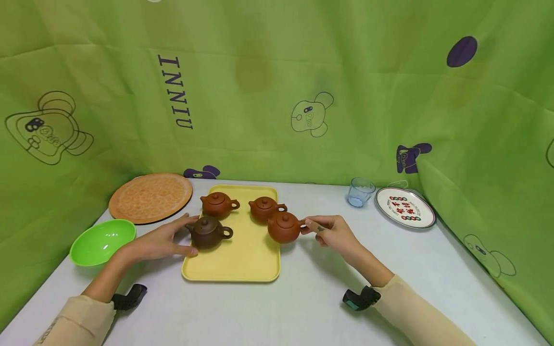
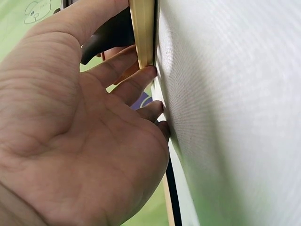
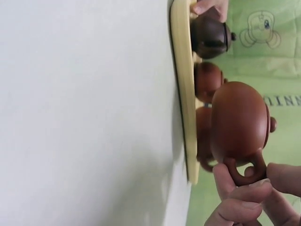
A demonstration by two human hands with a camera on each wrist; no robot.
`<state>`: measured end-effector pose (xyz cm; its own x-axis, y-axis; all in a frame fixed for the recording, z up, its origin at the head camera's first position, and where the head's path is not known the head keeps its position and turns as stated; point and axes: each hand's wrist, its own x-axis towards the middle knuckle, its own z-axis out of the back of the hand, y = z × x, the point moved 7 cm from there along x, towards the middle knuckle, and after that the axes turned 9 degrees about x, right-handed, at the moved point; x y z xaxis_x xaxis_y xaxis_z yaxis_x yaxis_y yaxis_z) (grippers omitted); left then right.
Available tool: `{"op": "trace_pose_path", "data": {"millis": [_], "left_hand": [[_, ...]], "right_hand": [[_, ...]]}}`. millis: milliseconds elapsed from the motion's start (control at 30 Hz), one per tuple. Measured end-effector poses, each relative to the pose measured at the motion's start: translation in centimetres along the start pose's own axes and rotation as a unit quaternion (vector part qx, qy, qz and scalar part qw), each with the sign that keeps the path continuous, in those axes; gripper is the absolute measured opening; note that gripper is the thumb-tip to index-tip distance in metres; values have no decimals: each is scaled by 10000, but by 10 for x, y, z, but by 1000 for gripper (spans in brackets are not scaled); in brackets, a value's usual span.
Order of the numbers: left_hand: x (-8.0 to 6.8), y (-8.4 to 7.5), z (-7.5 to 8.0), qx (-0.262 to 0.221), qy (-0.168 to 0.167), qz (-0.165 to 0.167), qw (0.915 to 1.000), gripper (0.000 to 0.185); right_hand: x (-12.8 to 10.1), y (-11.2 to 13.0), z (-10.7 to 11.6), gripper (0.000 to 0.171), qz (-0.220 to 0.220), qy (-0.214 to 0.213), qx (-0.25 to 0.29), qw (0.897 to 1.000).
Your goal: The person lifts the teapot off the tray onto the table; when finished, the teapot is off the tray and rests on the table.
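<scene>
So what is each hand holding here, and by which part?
Right hand pinches the reddish teapot by its handle; left hand rests against the tray's edge, gripping nothing.

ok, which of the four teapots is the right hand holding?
The reddish-brown teapot at the yellow tray's right edge. The right hand pinches its handle. The two at the back go untouched, and the darker brown teapot sits by the left hand.

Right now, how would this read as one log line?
right hand: pinches red-brown teapot handle, above tray edge | left hand: steadies yellow tray, beside dark teapot
</scene>
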<state>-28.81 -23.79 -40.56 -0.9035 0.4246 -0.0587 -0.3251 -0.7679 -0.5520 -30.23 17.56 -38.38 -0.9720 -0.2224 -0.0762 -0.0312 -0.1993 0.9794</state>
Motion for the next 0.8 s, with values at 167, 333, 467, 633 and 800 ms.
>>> {"op": "trace_pose_path", "data": {"millis": [167, 333, 467, 633, 800], "left_hand": [[0, -1, 0, 12, 7, 3, 10000, 98], [0, 0, 0, 24, 5, 6, 10000, 97], [1, 0, 0, 13, 3, 7, 10000, 97], [1, -2, 0, -14, 13, -41, 10000, 96], [0, -3, 0, -22, 13, -36, 10000, 97]], "right_hand": [[-2, -4, 13, 34, -14, -109, -37, 9999], [0, -7, 25, 35, -20, -245, -117, 9996], [2, -10, 32, 35, -79, -349, -122, 9993], [6, -12, 39, 34, -133, -522, -166, 9984], [11, -15, 46, 35, -95, -626, -241, 9977]]}}
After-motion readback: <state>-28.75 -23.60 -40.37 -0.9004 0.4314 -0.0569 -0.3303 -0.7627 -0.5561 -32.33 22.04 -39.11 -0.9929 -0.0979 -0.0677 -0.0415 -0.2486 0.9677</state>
